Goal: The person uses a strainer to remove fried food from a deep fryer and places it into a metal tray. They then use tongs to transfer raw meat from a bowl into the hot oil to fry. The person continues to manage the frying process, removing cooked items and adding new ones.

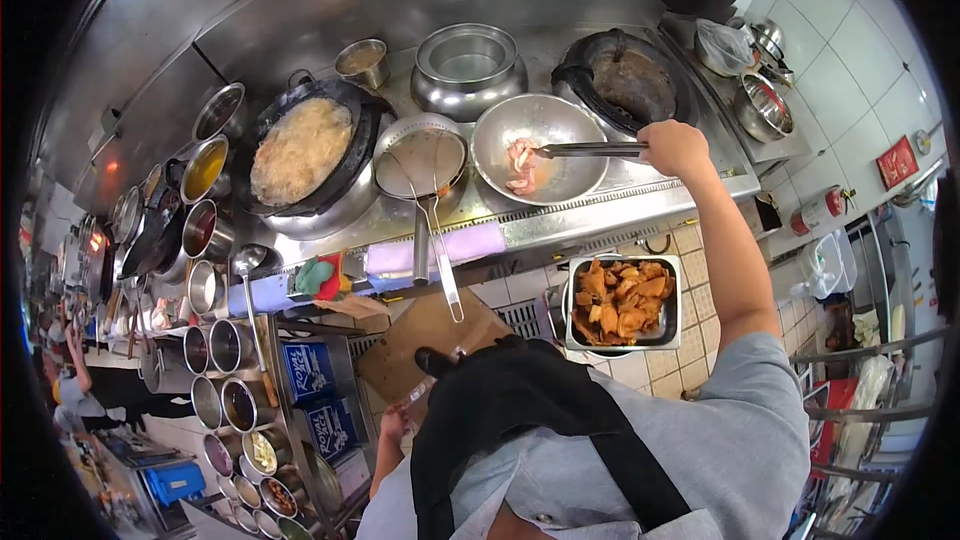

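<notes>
My right hand (675, 148) is closed around the end of dark tongs (592, 150). The tips of the tongs touch pale pink pieces of raw meat (521, 165) in a wide steel bowl (577, 120) on the range. My left hand (394, 420) hangs low at my left side, its fingers around a clear plastic strip or wrapper (420, 390). A mesh strainer (420, 157) with a long handle lies left of the bowl. Below my right forearm stands a steel tray (675, 300) of browned fried pieces (622, 300).
A wok of foaming oil (304, 154) sits at left, a lidless steel pot (469, 71) behind the bowl, a black wok ring (630, 82) at back right. Sauce pots and a ladle (250, 259) line the left. A co-worker (82, 390) stands far left.
</notes>
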